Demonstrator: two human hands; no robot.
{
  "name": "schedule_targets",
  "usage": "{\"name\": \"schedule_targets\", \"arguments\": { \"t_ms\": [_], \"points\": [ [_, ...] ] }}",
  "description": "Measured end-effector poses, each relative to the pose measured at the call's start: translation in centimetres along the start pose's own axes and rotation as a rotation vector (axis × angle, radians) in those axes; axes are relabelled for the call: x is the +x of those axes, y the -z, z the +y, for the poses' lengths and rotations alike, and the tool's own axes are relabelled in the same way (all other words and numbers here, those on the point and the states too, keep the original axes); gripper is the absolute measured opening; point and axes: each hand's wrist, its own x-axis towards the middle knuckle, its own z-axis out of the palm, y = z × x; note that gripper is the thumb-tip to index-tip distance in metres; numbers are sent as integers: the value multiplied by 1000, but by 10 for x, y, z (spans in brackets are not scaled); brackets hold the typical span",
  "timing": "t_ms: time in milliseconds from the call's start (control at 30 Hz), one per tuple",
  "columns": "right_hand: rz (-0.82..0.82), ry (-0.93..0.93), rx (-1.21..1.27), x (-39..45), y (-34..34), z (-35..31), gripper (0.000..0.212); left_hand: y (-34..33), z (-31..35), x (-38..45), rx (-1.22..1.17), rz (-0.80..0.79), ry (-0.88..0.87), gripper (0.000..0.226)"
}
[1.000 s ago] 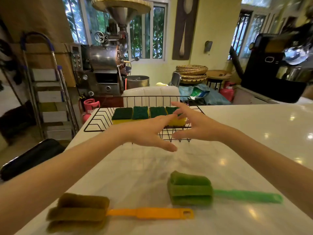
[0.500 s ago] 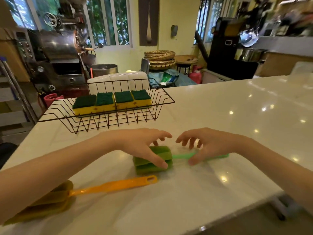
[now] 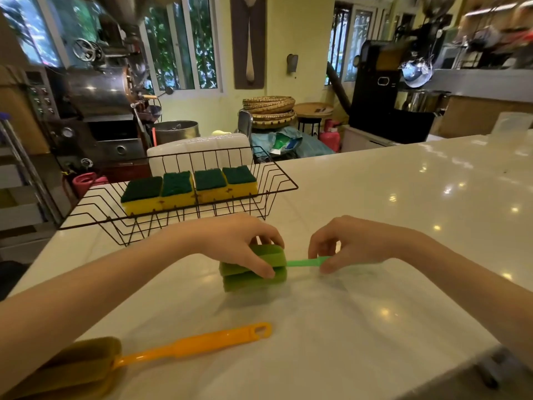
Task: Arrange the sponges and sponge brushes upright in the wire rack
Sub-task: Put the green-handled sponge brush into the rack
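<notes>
Hands were both on the green sponge brush [image 3: 253,267] in the head view, only view there was. Left hand [image 3: 239,243] curled over the sponge end, fingers bent over the top and thumb pressed on the near side, so a proper grip. Right hand [image 3: 343,243] pinched the thin green handle just beside the sponge, fingers curled in, thumb underneath. Couldn't tell whether the brush was lifted off the white counter [image 3: 403,212] or touching it. Orange sponge brush [image 3: 161,352] lay flat near the front edge, nobody touching it. Wire rack [image 3: 277,180] sat further back with four yellow-and-green sponges [image 3: 189,190] side by side in a row, green side up.
</notes>
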Motion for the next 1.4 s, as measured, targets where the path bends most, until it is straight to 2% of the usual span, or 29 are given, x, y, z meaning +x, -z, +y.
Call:
{"name": "schedule_targets", "arguments": {
  "t_ms": [100, 267, 567, 767, 833, 967, 1233, 1400],
  "points": [
    [32, 16, -21, 10, 15, -7, 25, 11, -7, -4, -13, 75, 12, 49],
    [103, 79, -82, 37, 41, -25, 13, 41, -25, -20, -35, 229, 27, 48],
    [291, 171, -145, 104, 57, -51, 22, 63, -81, -45, -55, 549, 51, 45],
    [336, 221, -174, 156, 52, -71, 29, 68, -125, -51, 39, 640, 158, 49],
    [330, 231, -203, 172, 46, -76, 28, 66, -139, -51, 115, 653, 204, 49],
    [261, 279, -261, 201, 35, -83, 9, 60, -169, -50, 138, 580, 312, 53],
    [77, 192, -314, 236, 13, -95, 19, 45, -200, -35, 221, 397, 378, 46],
    [-13, 129, -296, 244, 5, -94, 25, 45, -202, -26, 227, 376, 385, 45]
  ]
}}
